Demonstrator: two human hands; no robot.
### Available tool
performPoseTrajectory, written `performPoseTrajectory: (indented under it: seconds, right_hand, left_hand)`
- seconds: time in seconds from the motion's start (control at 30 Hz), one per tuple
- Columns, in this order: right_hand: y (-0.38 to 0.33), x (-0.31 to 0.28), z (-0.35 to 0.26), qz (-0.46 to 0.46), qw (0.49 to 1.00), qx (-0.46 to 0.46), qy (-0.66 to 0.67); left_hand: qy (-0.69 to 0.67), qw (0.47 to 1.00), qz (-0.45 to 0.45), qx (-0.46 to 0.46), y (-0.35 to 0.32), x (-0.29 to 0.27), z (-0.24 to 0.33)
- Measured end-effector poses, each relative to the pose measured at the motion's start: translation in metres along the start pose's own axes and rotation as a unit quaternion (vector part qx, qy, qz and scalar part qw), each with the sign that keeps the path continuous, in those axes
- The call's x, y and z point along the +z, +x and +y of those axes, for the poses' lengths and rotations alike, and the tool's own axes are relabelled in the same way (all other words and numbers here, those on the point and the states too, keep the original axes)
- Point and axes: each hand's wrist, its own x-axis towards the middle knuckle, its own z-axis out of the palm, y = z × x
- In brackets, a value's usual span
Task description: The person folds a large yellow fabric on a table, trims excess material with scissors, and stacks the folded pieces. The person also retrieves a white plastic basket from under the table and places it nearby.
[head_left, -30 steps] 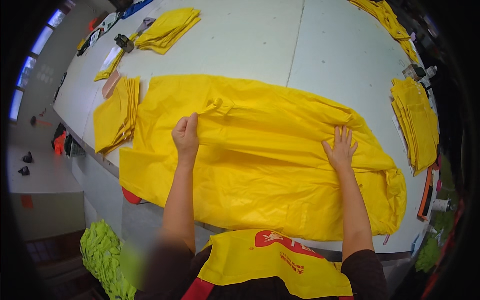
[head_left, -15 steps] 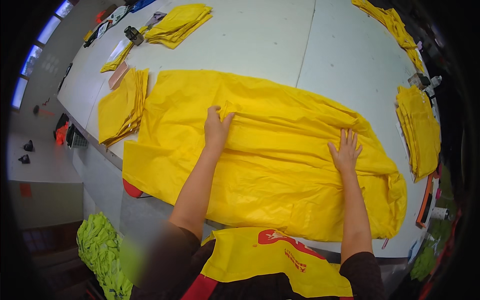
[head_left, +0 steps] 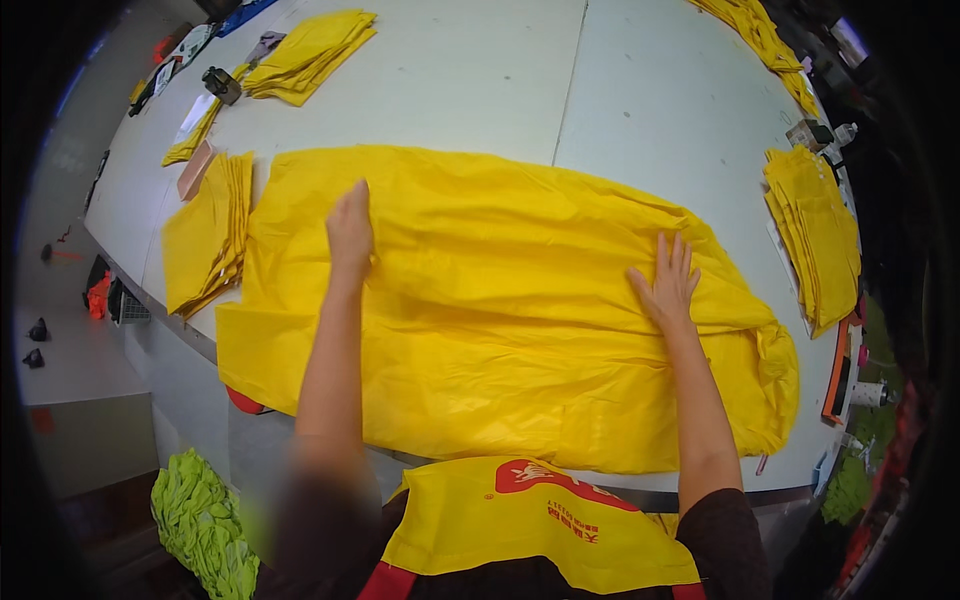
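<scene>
A large sheet of thin yellow cloth (head_left: 500, 370) lies wrinkled over the near part of the table, its right end bunched into a rounded fold. My left hand (head_left: 350, 235) is closed on the left part of the cloth, fingers curled and partly hidden behind the knuckles. Farther right, my right hand (head_left: 668, 285) lies flat on the same cloth with its fingers spread. Shallow creases run across the cloth between the two hands.
Stacks of folded yellow cloth sit left (head_left: 208, 240), far left (head_left: 310, 55) and right (head_left: 815, 240) on the white table (head_left: 480, 70). A dark bottle (head_left: 221, 85) and a pink box (head_left: 197, 170) stand at left. Lime-green cloth (head_left: 205, 525) is heaped below the left edge.
My left hand has moved left across the cloth, and its fingers have gone from a loose pinch to a closed grip. My right hand stays spread on the cloth. The whole view has shifted slightly.
</scene>
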Motion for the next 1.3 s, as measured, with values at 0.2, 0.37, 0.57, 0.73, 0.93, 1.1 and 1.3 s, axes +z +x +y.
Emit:
performPoseTrajectory:
  seconds: [0.2, 0.37, 0.57, 0.73, 0.93, 1.1, 1.3]
  right_hand:
    - [0.023, 0.019, -0.012, 0.002, 1.0, -0.001, -0.013]
    - [0.043, 0.002, -0.01, -0.101, 0.995, -0.019, -0.008]
    - [0.105, -0.021, 0.063, 0.068, 0.992, -0.103, 0.025]
    - [0.142, -0.039, 0.064, -0.214, 0.977, 0.018, 0.001]
    - [0.139, -0.089, 0.052, -0.205, 0.977, 0.007, -0.061]
    - [0.083, -0.122, 0.098, 0.104, 0.98, -0.168, 0.015]
    - [-0.074, -0.149, 0.101, 0.142, 0.958, -0.24, -0.059]
  left_hand:
    - [0.481, 0.83, 0.017, 0.282, 0.072, 0.027, -0.039]
    - [0.522, 0.845, -0.102, 0.064, 0.059, 0.041, -0.094]
    - [0.47, 0.823, -0.065, 0.312, 0.131, 0.031, -0.102]
    - [0.625, 0.684, -0.256, 0.275, 0.152, 0.046, -0.09]
    - [0.638, 0.623, -0.404, 0.203, 0.173, 0.014, -0.036]
    - [0.57, 0.688, -0.31, 0.326, 0.148, -0.066, 0.013]
    - [0.574, 0.701, -0.204, 0.371, 0.001, -0.162, 0.062]
